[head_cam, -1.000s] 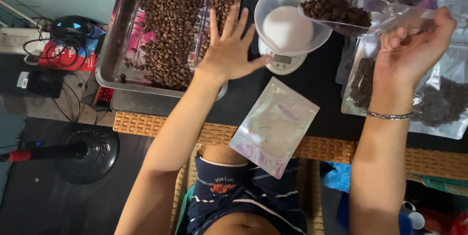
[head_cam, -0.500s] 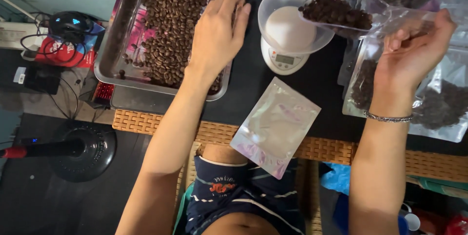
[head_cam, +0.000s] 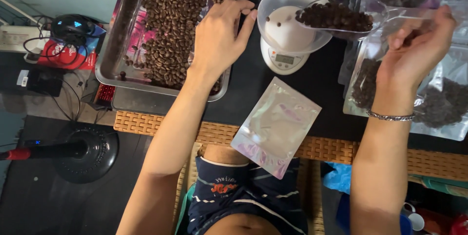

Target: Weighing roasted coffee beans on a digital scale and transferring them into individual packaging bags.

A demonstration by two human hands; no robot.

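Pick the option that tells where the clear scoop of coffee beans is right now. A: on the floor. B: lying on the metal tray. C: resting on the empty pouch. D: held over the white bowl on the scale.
D: the right hand holds the clear scoop of beans above the white bowl sitting on the scale.

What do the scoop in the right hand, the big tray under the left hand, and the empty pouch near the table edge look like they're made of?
The clear scoop in the right hand looks like transparent plastic: the dark beans show through its wall. The rectangular grey tray under the left hand seems to be metal, with a dull reflective rim. The flat iridescent pouch appears to be glossy plastic film or foil, judging by its pinkish-silver sheen.
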